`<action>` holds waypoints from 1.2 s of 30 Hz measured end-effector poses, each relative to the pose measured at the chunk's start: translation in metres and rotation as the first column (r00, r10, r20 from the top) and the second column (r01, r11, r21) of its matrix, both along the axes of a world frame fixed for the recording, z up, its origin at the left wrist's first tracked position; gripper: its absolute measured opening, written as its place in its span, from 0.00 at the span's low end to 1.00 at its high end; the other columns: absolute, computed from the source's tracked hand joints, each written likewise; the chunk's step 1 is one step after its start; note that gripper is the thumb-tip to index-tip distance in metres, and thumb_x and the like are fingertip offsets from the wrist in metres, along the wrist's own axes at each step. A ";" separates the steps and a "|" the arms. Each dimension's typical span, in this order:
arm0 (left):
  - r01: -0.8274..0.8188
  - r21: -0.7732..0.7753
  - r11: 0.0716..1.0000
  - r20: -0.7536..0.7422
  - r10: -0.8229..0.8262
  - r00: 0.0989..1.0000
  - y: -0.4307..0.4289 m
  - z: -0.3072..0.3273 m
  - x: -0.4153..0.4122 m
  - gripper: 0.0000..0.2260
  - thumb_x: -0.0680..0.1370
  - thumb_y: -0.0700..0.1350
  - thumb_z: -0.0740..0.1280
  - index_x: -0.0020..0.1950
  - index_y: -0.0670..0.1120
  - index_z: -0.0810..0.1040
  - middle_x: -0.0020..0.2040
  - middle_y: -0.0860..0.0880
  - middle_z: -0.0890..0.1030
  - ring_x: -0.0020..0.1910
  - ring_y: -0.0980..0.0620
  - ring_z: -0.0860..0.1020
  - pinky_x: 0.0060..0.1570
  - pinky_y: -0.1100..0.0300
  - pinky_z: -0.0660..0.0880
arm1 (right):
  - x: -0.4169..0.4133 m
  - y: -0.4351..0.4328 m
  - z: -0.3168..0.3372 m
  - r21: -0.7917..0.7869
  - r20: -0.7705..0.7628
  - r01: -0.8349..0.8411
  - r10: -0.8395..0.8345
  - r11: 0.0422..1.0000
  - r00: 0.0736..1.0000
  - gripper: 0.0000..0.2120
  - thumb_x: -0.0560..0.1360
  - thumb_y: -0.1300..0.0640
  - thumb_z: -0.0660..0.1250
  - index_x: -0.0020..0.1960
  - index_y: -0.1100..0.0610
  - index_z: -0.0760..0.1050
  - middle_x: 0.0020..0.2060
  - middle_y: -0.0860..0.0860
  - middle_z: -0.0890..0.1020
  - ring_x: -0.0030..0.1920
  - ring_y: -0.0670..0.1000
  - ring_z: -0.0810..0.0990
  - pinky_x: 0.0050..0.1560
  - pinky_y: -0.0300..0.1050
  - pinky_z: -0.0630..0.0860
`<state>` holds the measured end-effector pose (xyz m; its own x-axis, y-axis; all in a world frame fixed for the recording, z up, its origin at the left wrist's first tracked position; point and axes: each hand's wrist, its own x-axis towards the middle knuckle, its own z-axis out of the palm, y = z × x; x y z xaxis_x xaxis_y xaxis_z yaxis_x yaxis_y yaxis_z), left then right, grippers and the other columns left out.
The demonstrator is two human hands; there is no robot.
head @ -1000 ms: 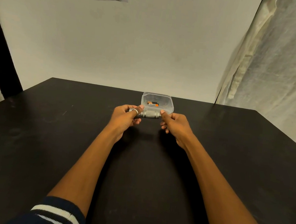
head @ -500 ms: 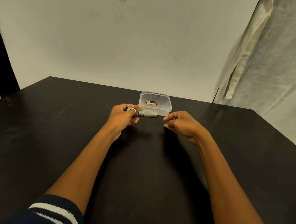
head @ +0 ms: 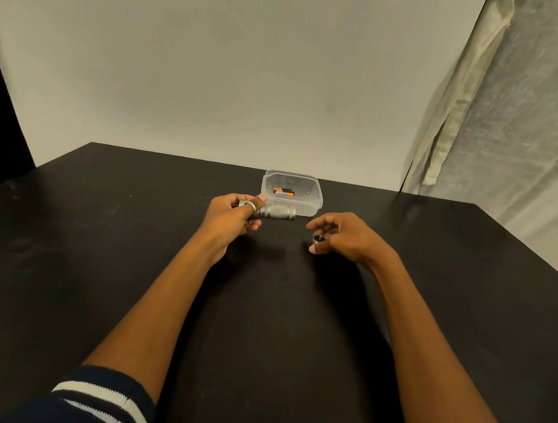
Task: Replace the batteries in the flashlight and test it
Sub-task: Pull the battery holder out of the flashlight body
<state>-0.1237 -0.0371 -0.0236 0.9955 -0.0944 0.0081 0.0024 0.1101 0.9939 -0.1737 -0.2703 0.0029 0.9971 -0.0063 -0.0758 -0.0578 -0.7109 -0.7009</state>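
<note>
Left hand is closed around 1 end of the flashlight, thumb lying on top, the silver body held just above the table near the middle of its far edge. The flashlight's long axis runs left-right, roughly parallel to that far edge; its free end points right, toward the other hand, and looks open, though the bore cannot be resolved. Just behind it, touching or nearly so, sits a clear plastic container holding orange-and-black batteries; count unclear, at least 2. Right hand is low over the table, well apart from the left, fingers loosely curled around a small dark round cap; whether the cap is pinched or already resting on the surface I cannot tell. Judgement: the cap is off and being set aside; old cells not yet seen out. Risks: the cap is round and dark on a dark table, so released on its edge it could roll and be hard to find; with the barrel level and the end open, any tilt to the right could let cells slide out uncontrolled; polarity error possible on reload.
</note>
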 end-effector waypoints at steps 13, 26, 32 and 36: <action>0.028 -0.069 0.997 0.045 -0.025 0.999 0.001 -0.002 0.004 0.16 0.75 0.51 0.76 0.56 0.42 0.83 0.49 0.44 0.85 0.39 0.53 0.83 0.45 0.59 0.81 | 0.002 0.034 0.010 0.399 0.129 0.044 -0.103 0.916 0.986 0.12 0.82 0.51 0.67 0.60 0.57 0.81 0.53 0.55 0.86 0.49 0.49 0.86 0.46 0.39 0.83; 0.064 -0.288 0.956 0.310 0.030 0.950 -0.009 0.032 -0.003 0.16 0.70 0.45 0.80 0.55 0.51 0.82 0.52 0.51 0.87 0.54 0.51 0.84 0.44 0.61 0.79 | -0.003 0.052 0.001 0.970 -0.072 0.058 0.054 0.235 0.996 0.15 0.79 0.72 0.64 0.65 0.71 0.75 0.57 0.63 0.84 0.56 0.57 0.85 0.59 0.43 0.82; 0.062 -0.264 0.963 0.286 0.017 0.958 -0.004 0.033 -0.003 0.17 0.72 0.45 0.79 0.59 0.51 0.81 0.56 0.47 0.86 0.57 0.49 0.84 0.46 0.60 0.79 | -0.003 0.044 0.002 0.982 -0.049 0.054 -0.031 0.183 0.998 0.14 0.78 0.72 0.68 0.63 0.70 0.77 0.55 0.64 0.84 0.52 0.56 0.87 0.52 0.41 0.84; 0.135 -0.086 0.987 0.255 -0.109 0.961 0.011 0.031 -0.001 0.20 0.72 0.43 0.79 0.62 0.50 0.79 0.57 0.46 0.84 0.56 0.47 0.84 0.46 0.60 0.81 | -0.004 0.031 0.010 0.980 0.005 0.021 -0.132 0.200 0.991 0.09 0.77 0.70 0.70 0.57 0.68 0.80 0.48 0.61 0.87 0.49 0.58 0.88 0.47 0.38 0.84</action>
<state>-0.1251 -0.0265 0.0078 0.9418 -0.2005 0.2699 -0.2240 0.2246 0.9483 -0.1778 -0.2393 0.0128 0.9981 -0.0589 -0.0160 0.0188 0.5461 -0.8375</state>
